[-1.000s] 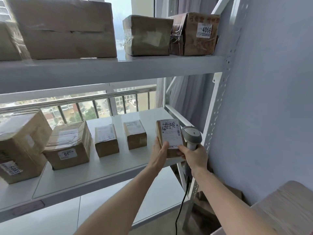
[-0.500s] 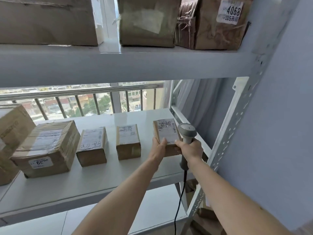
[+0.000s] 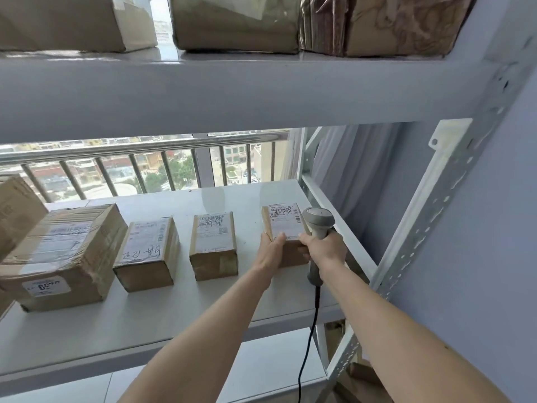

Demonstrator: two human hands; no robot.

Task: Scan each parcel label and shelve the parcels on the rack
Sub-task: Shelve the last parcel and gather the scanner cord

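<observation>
White-painted steel makes up the rack (image 3: 430, 199), whose upper shelf (image 3: 232, 91) carries three cartons cut off by the top of the frame, so their labels cannot be read. On the middle shelf (image 3: 162, 312) five parcels stand in a row. The leftmost carton (image 3: 14, 210) is cropped by the left edge. Next comes the large taped box (image 3: 64, 257), its front sticker partly blurred, then a medium parcel (image 3: 148, 254) with handwriting on its label, and a small parcel (image 3: 215, 245). The small labelled parcel (image 3: 286, 237) sits at the right end of the shelf, near the rack's side rail.

The left hand (image 3: 268, 251) grips that parcel's near left corner, thumb over the top edge, fingers hidden behind its side. The right hand (image 3: 322, 250) is wrapped round the grey scanner (image 3: 318, 225) handle, with a finger or two touching the parcel's near right edge. The scanner head stands just beside the parcel's right side, and its black cord (image 3: 308, 344) hangs down past the shelf front. The parcel's label print is too small to read.
</observation>
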